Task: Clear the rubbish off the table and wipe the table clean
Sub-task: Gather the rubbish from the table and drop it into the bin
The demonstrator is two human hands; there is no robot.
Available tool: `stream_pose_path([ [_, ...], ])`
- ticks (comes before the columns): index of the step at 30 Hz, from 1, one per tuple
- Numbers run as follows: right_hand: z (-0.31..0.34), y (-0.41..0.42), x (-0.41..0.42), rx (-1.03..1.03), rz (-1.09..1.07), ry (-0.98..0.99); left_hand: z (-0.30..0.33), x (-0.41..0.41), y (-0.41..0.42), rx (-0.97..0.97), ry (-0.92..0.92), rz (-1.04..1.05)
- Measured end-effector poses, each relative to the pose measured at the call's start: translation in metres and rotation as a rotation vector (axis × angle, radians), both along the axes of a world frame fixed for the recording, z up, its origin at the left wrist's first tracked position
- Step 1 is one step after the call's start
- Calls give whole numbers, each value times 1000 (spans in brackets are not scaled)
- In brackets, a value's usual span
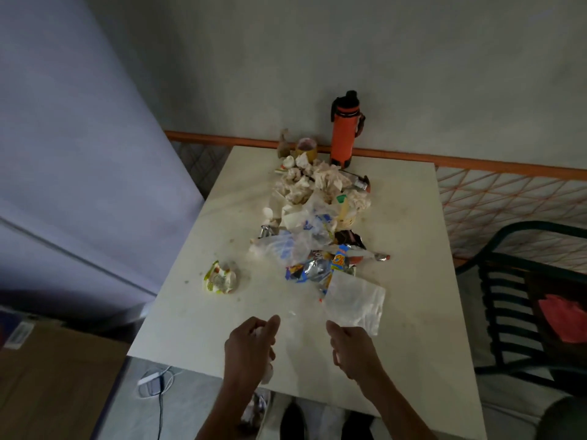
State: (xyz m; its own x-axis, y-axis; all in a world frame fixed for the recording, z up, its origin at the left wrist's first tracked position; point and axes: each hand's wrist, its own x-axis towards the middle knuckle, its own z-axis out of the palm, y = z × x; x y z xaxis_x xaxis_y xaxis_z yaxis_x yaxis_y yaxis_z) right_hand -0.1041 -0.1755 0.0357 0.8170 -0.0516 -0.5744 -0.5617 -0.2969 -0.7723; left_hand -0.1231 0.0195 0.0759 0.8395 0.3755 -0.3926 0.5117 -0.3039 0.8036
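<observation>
Both hands are hovering over the near edge of the surface [413, 236]. The left hand [251, 347] is curling its fingers round a wad of white crumpled paper [268, 373]. The right hand [352, 350] is curling too, thumb raised; whether it is holding anything cannot be told. Just beyond it a clear plastic bag [355, 301] is lying flat. The rubbish heap [317, 223], crumpled tissues, glossy wrappers and film, is stretching down the middle toward the far edge. A crushed yellow-green wrapper [220, 277] is lying apart on the left. An orange bottle [344, 128] is standing upright at the far edge.
</observation>
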Motion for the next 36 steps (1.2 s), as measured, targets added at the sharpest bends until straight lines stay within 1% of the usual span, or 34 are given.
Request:
stream_pose_path([
  [2,-3,14,-17,-62,32,-13,-4,-13,13,-3,21,-27],
  [4,-5,30,-38,-83,27,-22,-7,-29,28,-16,29,-47],
  [7,-11,41,-58,-95,21,-35,-10,-43,39,-2,9,-48],
  [11,-10,54,-79,-171,37,-33,-9,-58,50,21,-10,-88],
  [17,-6,52,-114,-201,30,-73,-14,-81,51,31,-31,-131],
  [21,-21,38,-155,-156,-20,-79,-16,-112,51,80,-28,-158],
  [25,-35,29,-205,-141,-129,-23,-18,-149,52,115,-14,-180],
  [29,-47,28,-261,-98,-182,39,-25,-191,53,144,53,-204],
  [33,-55,43,-297,-107,-165,115,-24,-227,55,146,72,-236],
  [36,-55,56,-311,-90,-161,127,-21,-248,65,138,70,-235],
])
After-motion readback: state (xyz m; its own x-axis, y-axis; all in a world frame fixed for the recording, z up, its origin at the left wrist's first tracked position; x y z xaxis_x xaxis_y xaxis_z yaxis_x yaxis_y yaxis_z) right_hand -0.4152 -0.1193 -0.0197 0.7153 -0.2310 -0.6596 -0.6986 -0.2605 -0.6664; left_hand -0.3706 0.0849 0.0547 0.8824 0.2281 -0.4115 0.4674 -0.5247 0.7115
